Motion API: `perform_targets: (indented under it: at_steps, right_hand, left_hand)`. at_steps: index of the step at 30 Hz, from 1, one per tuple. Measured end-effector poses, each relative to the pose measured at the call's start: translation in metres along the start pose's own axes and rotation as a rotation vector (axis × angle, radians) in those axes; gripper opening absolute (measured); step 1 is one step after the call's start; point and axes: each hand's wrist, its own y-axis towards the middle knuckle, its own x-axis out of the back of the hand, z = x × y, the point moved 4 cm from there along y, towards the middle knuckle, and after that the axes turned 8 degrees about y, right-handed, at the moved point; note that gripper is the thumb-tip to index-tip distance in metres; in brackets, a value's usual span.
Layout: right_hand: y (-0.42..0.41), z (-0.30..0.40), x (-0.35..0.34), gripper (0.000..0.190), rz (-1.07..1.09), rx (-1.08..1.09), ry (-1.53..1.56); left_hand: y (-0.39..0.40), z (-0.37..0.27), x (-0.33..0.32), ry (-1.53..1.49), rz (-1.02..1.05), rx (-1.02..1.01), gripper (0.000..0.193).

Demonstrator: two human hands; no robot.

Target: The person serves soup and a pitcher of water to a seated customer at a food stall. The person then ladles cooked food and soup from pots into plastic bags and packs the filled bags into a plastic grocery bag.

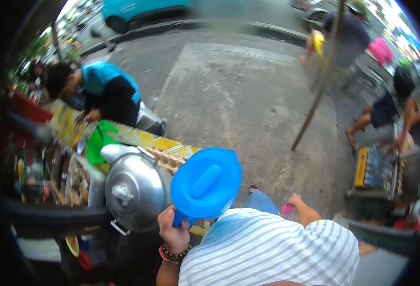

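My left hand (pixel 174 228), with beaded bracelets at the wrist, grips the handle of a blue plastic pitcher (pixel 206 182) with its lid on, held in front of my striped shirt. My right hand (pixel 295 201) hangs low at my right side, closed on a pink object (pixel 287 209) that I cannot identify. Just left of the pitcher stands a large metal pot (pixel 138 186) with a domed lid, its knob wrapped in something shiny. A brown egg tray (pixel 165 161) lies behind the pot. Next to it is a green plastic item (pixel 99 141).
A person in a blue and black shirt (pixel 109 82) bends over the yellow-patterned counter (pixel 174 144) at left. A clear container of food (pixel 77 182) stands by the pot. A slanted pole (pixel 317 96) rises ahead. More people and a bottle crate (pixel 362 166) are at right.
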Motion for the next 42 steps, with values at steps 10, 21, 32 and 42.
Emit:
perform_targets:
  at_steps: [10,21,32,42]
  right_hand:
    - [0.041,0.047,0.145,0.061,-0.049,0.323,-0.069]
    - [0.082,0.165,0.264,0.056,-0.284,0.576,-0.066]
    - [0.222,0.233,0.352,0.055,-0.251,0.556,-0.147]
    - [0.303,0.447,0.412,0.053,-0.103,0.565,-0.165]
  left_hand:
    - [0.053,0.032,-0.064,-0.167,-0.074,-0.015,0.031]
    - [0.153,0.037,-0.115,-0.174,-0.145,-0.027,0.032]
    - [0.28,0.048,-0.154,-0.255,-0.35,-0.133,0.036]
    - [0.353,0.036,-0.144,-0.33,-0.56,-0.094,0.029]
